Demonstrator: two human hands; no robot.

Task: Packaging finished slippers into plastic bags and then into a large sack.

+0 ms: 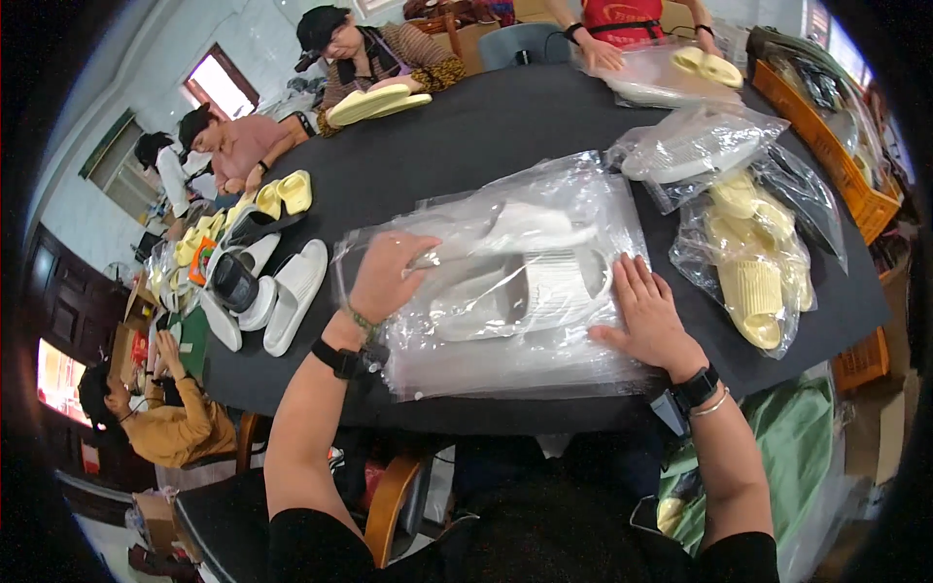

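Observation:
A pair of white slippers (559, 291) lies in a clear plastic bag (486, 374) on the black-covered table in front of me. One slipper (530, 228) is tilted on its side along the far part of the bag. At the bag's left end my left hand (387, 275) is closed round what looks like that slipper's heel end; glare on the plastic partly hides the grip. Flat on the bag's right side, fingers spread, rests my right hand (646, 309), beside the nearer slipper's toe. More clear bags appear stacked under this one.
Bagged yellow slippers (753, 282) and a bagged white pair (700, 146) lie to the right. Loose white slippers (296, 296) and a black one (233, 282) stand left. An orange crate (865, 199) stands beyond the right edge. Several people work around the table (437, 136).

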